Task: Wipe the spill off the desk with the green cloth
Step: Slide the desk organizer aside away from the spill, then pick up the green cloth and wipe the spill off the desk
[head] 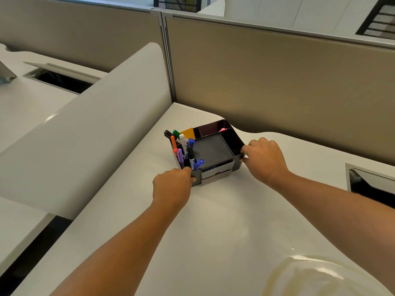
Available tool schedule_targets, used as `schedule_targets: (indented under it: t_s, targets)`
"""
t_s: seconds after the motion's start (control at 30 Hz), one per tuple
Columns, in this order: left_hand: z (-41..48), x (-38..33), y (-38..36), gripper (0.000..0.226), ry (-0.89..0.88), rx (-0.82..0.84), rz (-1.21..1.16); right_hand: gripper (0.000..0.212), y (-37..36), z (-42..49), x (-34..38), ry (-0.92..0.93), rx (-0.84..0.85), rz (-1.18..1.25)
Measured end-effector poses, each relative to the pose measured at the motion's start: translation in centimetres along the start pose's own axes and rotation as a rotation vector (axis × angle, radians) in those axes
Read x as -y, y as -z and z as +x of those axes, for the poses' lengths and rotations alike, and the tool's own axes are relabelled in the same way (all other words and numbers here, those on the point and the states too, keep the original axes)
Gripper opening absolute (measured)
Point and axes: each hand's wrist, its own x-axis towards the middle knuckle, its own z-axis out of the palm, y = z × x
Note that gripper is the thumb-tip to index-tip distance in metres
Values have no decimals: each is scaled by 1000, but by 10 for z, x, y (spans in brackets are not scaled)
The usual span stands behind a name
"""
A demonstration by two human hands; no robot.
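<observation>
Spill (316, 274) at desk's (213, 221) near edge, both hands gripping organizer (213, 150) corners near partition (277, 82), open desk between

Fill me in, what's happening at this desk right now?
A person has both hands on a black desk organizer full of markers, near the far corner of the white desk. The left hand holds its near-left corner and the right hand its right side. A pale, glossy spill sits at the near edge, not yet wiped. No green cloth is in view. Whether the organizer is being moved cannot be told from one picture.
</observation>
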Motion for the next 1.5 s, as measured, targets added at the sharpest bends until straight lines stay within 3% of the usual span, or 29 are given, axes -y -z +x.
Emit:
schedule_targets:
  t_s: [0.13, 0.2, 0.37, 0.57, 0.67, 0.77, 0.9, 1.13, 1.27, 1.37, 1.43, 1.5]
  targets:
    - [-6, 2, 1, 38, 45, -54, -114, 42, 8, -13, 8, -66, 58, 152]
    - [-23, 2, -4, 55, 88, -110, -207, 52, 16, -33, 11, -95, 55, 252]
    - [-110, -15, -27, 90, 212, -95, -576, 41, 24, -134, 11, -200, 85, 589]
    - [-210, -38, -42, 86, -12, 52, -614, 30, 34, -308, -4, -515, 63, 695]
    - [-228, -54, -42, 91, -65, 51, -627, 34, 37, -382, -9, -588, 144, 663]
    - [-237, -96, -38, 95, -226, 87, -579, 29, 41, -443, -33, -698, 231, 617]
    - [-243, -171, -21, 76, -407, 130, -568, 26, 35, -484, -84, -1032, 55, 678]
    - [-266, -292, -13, 86, -675, 272, -591, 34, 27, -523, -191, -1681, -263, 970]
    - [-286, -349, -15, 83, -728, 303, -591, 33, 30, -552, -261, -2031, -560, 1288]
    - [-301, -381, -19, 80, -713, 327, -609, 10, 25, -567, -304, -2124, -708, 1514]
    - [-309, -394, -19, 70, -692, 324, -626, 7, 18, -567, -323, -2106, -739, 1667]
    - [-317, -404, -15, 54, -678, 318, -646, 17, 11, -564, -340, -2092, -756, 1793]
